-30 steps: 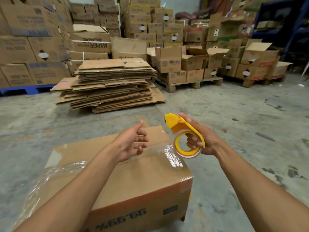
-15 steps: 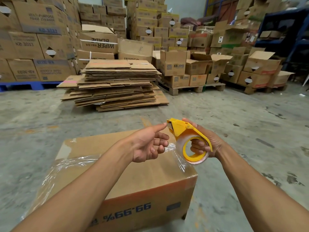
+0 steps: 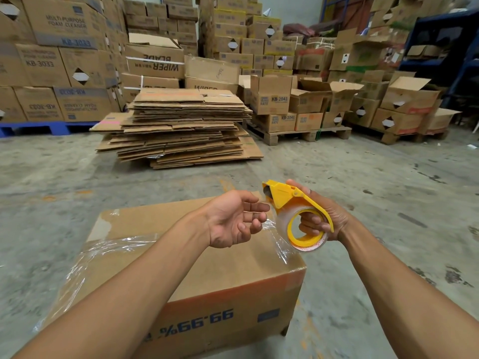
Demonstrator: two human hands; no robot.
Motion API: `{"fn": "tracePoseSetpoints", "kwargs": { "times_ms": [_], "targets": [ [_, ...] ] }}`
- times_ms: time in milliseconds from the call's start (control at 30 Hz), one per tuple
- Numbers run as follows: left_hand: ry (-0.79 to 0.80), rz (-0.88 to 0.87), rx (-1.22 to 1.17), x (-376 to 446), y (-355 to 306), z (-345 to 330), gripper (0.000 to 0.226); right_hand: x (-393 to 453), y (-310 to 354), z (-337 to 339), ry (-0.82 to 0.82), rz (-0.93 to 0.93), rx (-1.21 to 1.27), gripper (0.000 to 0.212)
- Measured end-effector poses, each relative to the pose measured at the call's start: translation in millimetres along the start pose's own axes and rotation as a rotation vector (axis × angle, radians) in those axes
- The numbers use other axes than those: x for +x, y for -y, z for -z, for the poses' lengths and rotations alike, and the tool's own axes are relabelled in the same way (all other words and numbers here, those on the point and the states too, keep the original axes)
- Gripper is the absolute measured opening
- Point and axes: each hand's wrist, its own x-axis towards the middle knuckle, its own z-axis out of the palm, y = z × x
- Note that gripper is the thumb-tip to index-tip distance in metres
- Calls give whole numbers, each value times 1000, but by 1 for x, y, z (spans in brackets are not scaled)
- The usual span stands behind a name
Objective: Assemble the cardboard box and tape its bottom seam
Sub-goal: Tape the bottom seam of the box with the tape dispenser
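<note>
An assembled cardboard box (image 3: 233,275) stands upside down on the floor in front of me, with blue "99.99%" print inverted on its near side. Clear tape (image 3: 116,244) runs across its upper face from the left edge to the right corner. My right hand (image 3: 321,218) grips a yellow tape dispenser (image 3: 295,213) with a clear roll, held above the box's right far corner. My left hand (image 3: 233,218) hovers palm-up just left of the dispenser, fingers loosely curled and empty. A loose end of tape hangs between the dispenser and the box.
A pile of flattened cartons (image 3: 178,128) lies on the concrete floor ahead. Stacked boxes (image 3: 59,63) on a blue pallet stand at the left. More cartons on wooden pallets (image 3: 298,133) fill the back and right. Bare floor (image 3: 388,193) lies to my right.
My left hand has moved right toward the dispenser and turned palm-up with its fingers uncurling. The right hand with the dispenser has dropped slightly and shifted closer to the box's corner.
</note>
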Motion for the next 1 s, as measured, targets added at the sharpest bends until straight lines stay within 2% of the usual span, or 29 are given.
{"fn": "tracePoseSetpoints", "kwargs": {
  "times_ms": [200, 267, 367, 567, 700, 833, 933, 1000],
  "targets": [
    [10, 5, -19, 1, 0, 1, 47, -4, 2, 2, -6, -9, -21, 67],
    [5, -5, 19, 1, 1, -1, 41, -6, 3, 2, -4, -14, -32, 67],
    [8, 3, 53, 3, 5, -2, 17, -8, 5, 1, -10, -18, -72, 67],
    [-20, 29, 55, 6, 8, 12, 19, -13, 12, -10, 18, -90, -260, 71],
    [-167, 15, 191, -3, 10, 60, 24, -11, 14, -12, 68, -199, -430, 61],
    [-390, 46, 284, -40, 8, 145, 23, -31, 13, 3, 23, -312, -461, 71],
    [-458, 53, 408, -51, -5, 179, 23, -36, 15, -1, 9, -330, -509, 73],
    [-503, 61, 554, -40, -19, 184, 22, -31, 21, -14, -25, -288, -548, 65]
  ]
}}
